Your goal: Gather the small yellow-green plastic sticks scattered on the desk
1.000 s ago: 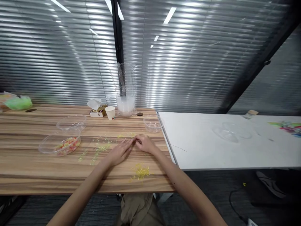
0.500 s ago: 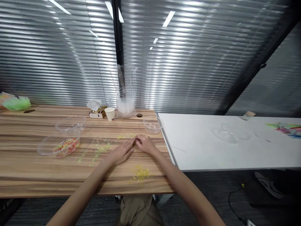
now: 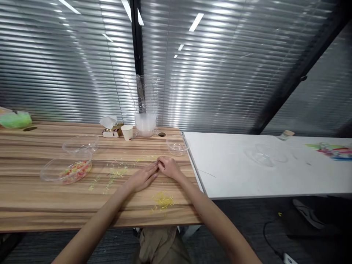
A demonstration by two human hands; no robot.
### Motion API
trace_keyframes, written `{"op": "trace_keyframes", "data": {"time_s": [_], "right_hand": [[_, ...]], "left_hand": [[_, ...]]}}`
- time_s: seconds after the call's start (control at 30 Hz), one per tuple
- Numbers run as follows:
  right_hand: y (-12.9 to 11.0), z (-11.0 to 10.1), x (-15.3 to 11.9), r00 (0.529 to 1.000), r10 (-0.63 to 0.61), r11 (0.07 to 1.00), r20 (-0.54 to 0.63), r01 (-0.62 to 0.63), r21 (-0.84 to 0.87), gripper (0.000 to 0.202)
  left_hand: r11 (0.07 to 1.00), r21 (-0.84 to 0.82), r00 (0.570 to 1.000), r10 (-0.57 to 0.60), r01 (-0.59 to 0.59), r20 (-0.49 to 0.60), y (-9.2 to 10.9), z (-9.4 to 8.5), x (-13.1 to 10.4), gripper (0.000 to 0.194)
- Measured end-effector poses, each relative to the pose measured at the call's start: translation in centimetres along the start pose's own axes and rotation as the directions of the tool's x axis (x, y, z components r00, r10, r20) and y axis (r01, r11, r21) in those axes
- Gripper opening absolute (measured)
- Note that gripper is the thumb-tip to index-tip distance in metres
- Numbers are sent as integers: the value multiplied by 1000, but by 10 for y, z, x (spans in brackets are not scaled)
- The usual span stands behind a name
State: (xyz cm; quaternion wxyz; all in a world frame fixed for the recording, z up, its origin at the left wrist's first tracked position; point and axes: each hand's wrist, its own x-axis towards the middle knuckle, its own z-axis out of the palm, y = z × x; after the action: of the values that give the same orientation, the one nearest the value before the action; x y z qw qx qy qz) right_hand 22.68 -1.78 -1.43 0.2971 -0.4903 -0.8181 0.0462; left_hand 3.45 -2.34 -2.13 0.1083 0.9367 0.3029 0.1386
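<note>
My left hand (image 3: 143,178) lies flat on the wooden table, fingers stretched, its tips meeting my right hand (image 3: 168,167). The right hand is closed, its fingers curled down at the tabletop; whatever they pinch, if anything, is hidden. Small yellow pieces (image 3: 164,200) form a loose pile in front of the hands. Pale green-yellow pieces (image 3: 117,173) are scattered left of my left hand, and a few yellow bits (image 3: 139,160) lie beyond it. A clear round bowl (image 3: 177,147) stands just behind my right hand.
At left, a clear bowl (image 3: 65,179) holds red and yellow pieces, with another clear container (image 3: 80,141) behind. A tissue box (image 3: 111,134), a paper cup (image 3: 127,132) and plastic-wrapped bowls (image 3: 145,124) stand at the back. A white table (image 3: 233,176) adjoins on the right.
The view has shifted slightly, so things sit a little further left. Both hands keep nearly the same place and pose.
</note>
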Motion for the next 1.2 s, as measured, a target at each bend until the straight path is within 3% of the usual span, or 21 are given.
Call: {"op": "trace_keyframes", "data": {"time_s": [0.83,1.2], "right_hand": [[-3,-5,2,999,24,1000,25,-24,5,21],[2,-2,3,1000,15,999,16,-16,46,21]], "left_hand": [[989,-144,999,35,-29,41,21,-13,-7,45],[962,-273,991,46,-11,124,35,-19,-9,44]]}}
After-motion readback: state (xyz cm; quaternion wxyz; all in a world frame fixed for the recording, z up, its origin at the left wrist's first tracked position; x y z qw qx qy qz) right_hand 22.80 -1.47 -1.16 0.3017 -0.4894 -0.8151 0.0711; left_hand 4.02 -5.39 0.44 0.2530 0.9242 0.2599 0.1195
